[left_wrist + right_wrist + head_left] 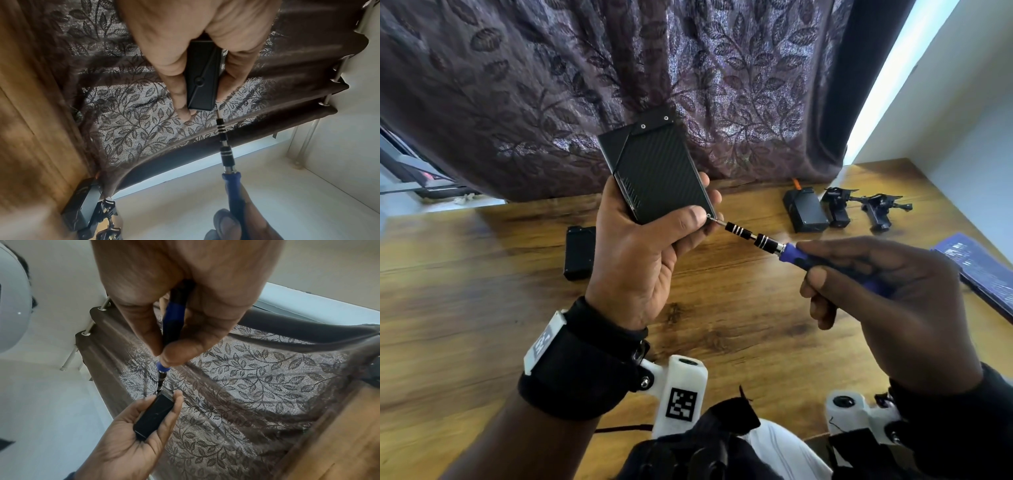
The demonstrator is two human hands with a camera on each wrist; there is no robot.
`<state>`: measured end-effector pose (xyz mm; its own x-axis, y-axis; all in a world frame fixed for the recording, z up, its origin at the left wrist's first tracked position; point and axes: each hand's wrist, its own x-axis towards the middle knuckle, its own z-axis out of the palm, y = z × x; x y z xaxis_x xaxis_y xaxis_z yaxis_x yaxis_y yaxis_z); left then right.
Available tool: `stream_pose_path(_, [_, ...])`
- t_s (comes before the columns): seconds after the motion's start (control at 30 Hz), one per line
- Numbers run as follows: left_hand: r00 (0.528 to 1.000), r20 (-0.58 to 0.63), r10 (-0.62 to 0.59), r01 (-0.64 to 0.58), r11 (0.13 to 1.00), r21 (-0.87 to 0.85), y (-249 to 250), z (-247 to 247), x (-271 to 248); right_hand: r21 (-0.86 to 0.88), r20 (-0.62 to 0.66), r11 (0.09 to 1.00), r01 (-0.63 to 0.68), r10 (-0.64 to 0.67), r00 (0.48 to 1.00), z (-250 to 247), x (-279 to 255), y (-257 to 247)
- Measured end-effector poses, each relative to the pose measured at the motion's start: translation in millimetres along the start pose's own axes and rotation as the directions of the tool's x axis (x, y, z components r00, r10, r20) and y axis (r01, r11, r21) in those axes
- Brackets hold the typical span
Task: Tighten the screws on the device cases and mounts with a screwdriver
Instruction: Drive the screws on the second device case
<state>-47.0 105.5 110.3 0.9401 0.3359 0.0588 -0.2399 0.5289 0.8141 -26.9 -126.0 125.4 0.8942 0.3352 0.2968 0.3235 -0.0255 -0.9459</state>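
My left hand (pixel 643 246) grips a flat black device case (pixel 657 171) with a carbon-weave face, held up above the table; its thumb lies across the lower corner. In the left wrist view the case's narrow end (pixel 202 78) sits between thumb and fingers. My right hand (pixel 887 287) holds a screwdriver (pixel 763 240) with a blue handle and a black ringed shaft. Its tip sits on a small screw (pixel 709 216) at the case's lower right corner. The right wrist view shows the blue handle (pixel 173 316) pinched between thumb and fingers, with the case (pixel 154 417) below.
On the wooden table (pixel 482 308) lie a black case (pixel 580 251) at the left, another black box (pixel 806 210) and black mounts (pixel 866 209) at the back right, and a blue bit-kit box (pixel 976 270) at the right edge. A leaf-patterned curtain (pixel 551 85) hangs behind.
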Motion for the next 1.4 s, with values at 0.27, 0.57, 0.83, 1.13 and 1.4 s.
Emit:
stream_pose_path(0.27, [0.999,0.007,0.034,-0.035,0.998,0.06,-5,-5,0,-0.042,0.006,0.999,-0.025,0.025,1.0,3,-2,-1])
stream_pose_path(0.57, [0.996,-0.03,0.083,-0.078,0.986,0.149,-10,-9,0,-0.134,0.005,0.988,-0.083,0.084,0.996,5,-5,-7])
stream_pose_path(0.83, [0.993,-0.058,0.102,-0.089,0.979,0.186,-14,-16,-2,-0.264,0.033,0.96,-0.091,0.103,0.994,7,-5,-10])
stream_pose_path(1.13, [0.998,-0.065,0.021,-0.014,0.996,0.093,-16,-22,-6,-0.294,0.052,0.951,-0.094,0.114,0.992,10,-5,-10])
stream_pose_path(1.4, [0.999,-0.049,-0.003,0.005,0.999,0.036,-15,-24,-6,-0.312,0.062,0.947,-0.073,0.097,0.993,12,-5,-11])
